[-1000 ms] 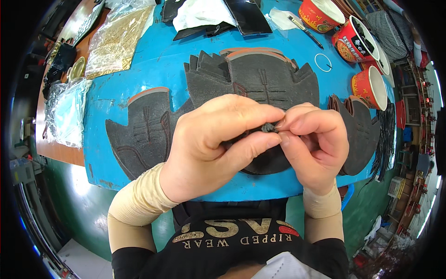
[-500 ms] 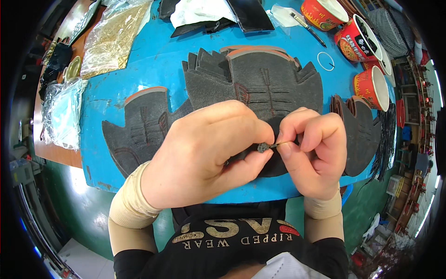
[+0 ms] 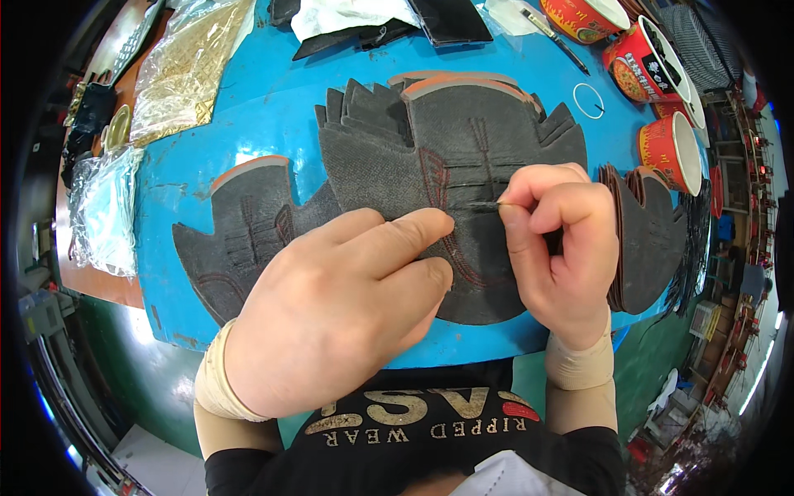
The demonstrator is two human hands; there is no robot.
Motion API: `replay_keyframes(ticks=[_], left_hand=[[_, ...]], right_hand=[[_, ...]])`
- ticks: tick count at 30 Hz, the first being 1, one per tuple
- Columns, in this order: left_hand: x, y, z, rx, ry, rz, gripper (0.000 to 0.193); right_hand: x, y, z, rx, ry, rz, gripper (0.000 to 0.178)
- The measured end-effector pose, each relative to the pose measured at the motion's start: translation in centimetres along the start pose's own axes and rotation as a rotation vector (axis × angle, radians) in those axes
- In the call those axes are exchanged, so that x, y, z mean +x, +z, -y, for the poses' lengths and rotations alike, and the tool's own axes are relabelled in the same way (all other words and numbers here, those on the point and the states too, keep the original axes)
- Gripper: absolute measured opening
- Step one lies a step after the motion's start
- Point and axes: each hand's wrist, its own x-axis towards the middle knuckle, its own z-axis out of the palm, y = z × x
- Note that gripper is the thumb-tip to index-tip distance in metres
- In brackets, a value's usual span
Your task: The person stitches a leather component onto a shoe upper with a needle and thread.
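Dark grey leather-like cut pieces with red stitching and orange edges (image 3: 372,165) lie stacked in front of me. Over the lower left of this stack is my left hand (image 3: 339,306), back upward, with index finger and thumb apart and nothing visible between them; its other fingers are partly hidden. My right hand (image 3: 562,248) pinches a thin, light, needle-like piece (image 3: 486,204) between thumb and index finger, its tip pointing left just above the slits of the top piece. I cannot tell whether that tip touches the material.
More dark pieces lie at left (image 3: 248,223) and right (image 3: 645,240), with black cords (image 3: 696,240) at the right edge. Red paper tubs (image 3: 668,155), a pen (image 3: 558,41) and a white ring (image 3: 576,101) sit far right. Plastic bags (image 3: 186,78) lie at left on the blue tabletop (image 3: 186,182).
My hands have moved apart. The small dark round knot between the left fingertips is out of sight; the left hand has moved lower and the right hand's fingertips slightly upward.
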Motion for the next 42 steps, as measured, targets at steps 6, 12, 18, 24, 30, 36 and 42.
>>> replay_keyframes(ticks=[6,12,18,24,30,36,42], left_hand=[[-0.1,0.1,0.0,0.028,-0.007,0.036,0.023],[-0.2,0.1,-0.1,0.037,-0.021,0.050,0.023],[-0.3,0.2,-0.3,0.090,0.002,0.071,0.025],[-0.1,1.2,-0.2,0.098,0.034,-0.018,0.027],[0.1,1.6,-0.2,0.142,0.039,-0.007,0.028],[0.1,1.3,-0.4,0.149,0.020,0.026,0.029],[0.3,1.3,-0.4,0.132,0.010,0.054,0.030]], right_hand=[[0.0,0.2,-0.2,-0.077,-0.014,0.040,0.027],[0.0,0.2,-0.2,-0.080,0.001,0.047,0.028],[0.1,0.5,0.0,-0.116,-0.017,0.033,0.028],[-0.2,1.0,-0.3,-0.065,-0.007,-0.033,0.039],[0.0,0.7,-0.1,-0.044,0.006,-0.097,0.033],[-0.6,-0.6,-0.4,0.060,0.062,-0.335,0.028],[-0.4,-1.4,1.6,-0.174,0.053,0.001,0.026]])
